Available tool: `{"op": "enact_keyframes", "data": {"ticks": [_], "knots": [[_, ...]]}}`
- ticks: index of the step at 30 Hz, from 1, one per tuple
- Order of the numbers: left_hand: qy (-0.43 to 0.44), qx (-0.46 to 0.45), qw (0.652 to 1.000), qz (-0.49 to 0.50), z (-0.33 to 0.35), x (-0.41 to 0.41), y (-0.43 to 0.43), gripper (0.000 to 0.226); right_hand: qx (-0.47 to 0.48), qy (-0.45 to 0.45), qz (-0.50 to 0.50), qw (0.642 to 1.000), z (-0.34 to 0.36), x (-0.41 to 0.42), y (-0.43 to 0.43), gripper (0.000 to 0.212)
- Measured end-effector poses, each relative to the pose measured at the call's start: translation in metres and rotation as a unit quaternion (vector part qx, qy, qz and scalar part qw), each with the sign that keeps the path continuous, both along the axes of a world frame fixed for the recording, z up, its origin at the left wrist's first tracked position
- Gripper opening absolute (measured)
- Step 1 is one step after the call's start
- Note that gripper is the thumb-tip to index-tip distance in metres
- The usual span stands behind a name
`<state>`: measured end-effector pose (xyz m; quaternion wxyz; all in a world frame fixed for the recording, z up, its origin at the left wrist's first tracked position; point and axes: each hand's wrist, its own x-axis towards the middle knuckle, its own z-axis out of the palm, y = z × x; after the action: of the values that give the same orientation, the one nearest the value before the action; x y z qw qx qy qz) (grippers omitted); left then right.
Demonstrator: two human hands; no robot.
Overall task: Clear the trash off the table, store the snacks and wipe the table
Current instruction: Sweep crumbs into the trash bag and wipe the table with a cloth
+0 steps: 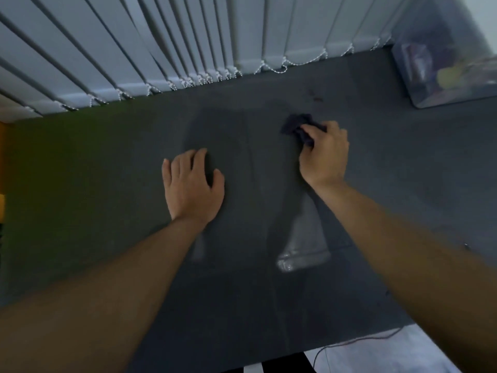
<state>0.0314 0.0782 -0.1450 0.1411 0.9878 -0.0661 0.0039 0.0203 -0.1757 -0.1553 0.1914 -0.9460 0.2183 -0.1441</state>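
Note:
The dark grey table (107, 184) fills most of the view. My right hand (326, 154) is closed around a dark cloth (294, 125) and presses it onto the tabletop right of the middle. My left hand (192, 184) lies flat on the table, palm down, fingers spread a little, holding nothing. A few small dark specks (317, 98) show on the surface beyond the cloth. At the far right corner stands a clear plastic box (441, 74) with blurred packets inside, one of them yellow.
White vertical blinds (161, 49) with a bead chain hang along the table's far edge. A thin cable (357, 343) runs over the pale floor past the near right edge. Something orange (2, 205) shows at the left border.

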Motion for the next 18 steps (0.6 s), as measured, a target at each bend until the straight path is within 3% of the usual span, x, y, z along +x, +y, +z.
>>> {"op": "enact_keyframes", "data": {"ticks": [2, 5, 7, 9, 11, 13, 15, 17, 18], "knots": [[0.026, -0.003, 0.999, -0.035, -0.003, 0.017, -0.022, 0.061, 0.004, 0.002, 0.024, 1.0, 0.001, -0.004, 0.013, 0.037], [0.082, 0.021, 0.995, -0.049, -0.011, 0.038, -0.06, 0.068, 0.01, -0.02, 0.203, 0.979, -0.004, -0.013, 0.006, 0.037], [0.087, 0.08, 0.992, -0.044, -0.017, 0.042, -0.075, 0.071, 0.0, -0.016, 0.265, 0.964, -0.005, -0.009, -0.015, 0.038], [0.084, 0.122, 0.988, -0.035, -0.021, 0.041, -0.079, 0.072, -0.038, -0.021, 0.219, 0.975, -0.006, 0.003, -0.038, 0.035], [0.084, 0.13, 0.988, -0.029, -0.021, 0.041, -0.079, 0.073, -0.064, -0.008, 0.08, 0.995, -0.006, 0.019, -0.06, 0.035], [0.08, 0.133, 0.988, -0.026, -0.02, 0.041, -0.08, 0.073, -0.036, 0.023, -0.082, 0.996, 0.0, 0.04, -0.076, 0.038], [0.082, 0.139, 0.986, -0.027, -0.019, 0.043, -0.081, 0.073, -0.002, 0.056, -0.183, 0.981, 0.006, 0.062, -0.082, 0.037], [0.086, 0.148, 0.985, -0.029, -0.02, 0.043, -0.082, 0.072, 0.01, 0.064, -0.176, 0.982, 0.007, 0.078, -0.074, 0.037], [0.085, 0.15, 0.985, -0.029, -0.02, 0.043, -0.081, 0.072, 0.01, 0.044, -0.119, 0.992, 0.005, 0.083, -0.067, 0.038]]}}
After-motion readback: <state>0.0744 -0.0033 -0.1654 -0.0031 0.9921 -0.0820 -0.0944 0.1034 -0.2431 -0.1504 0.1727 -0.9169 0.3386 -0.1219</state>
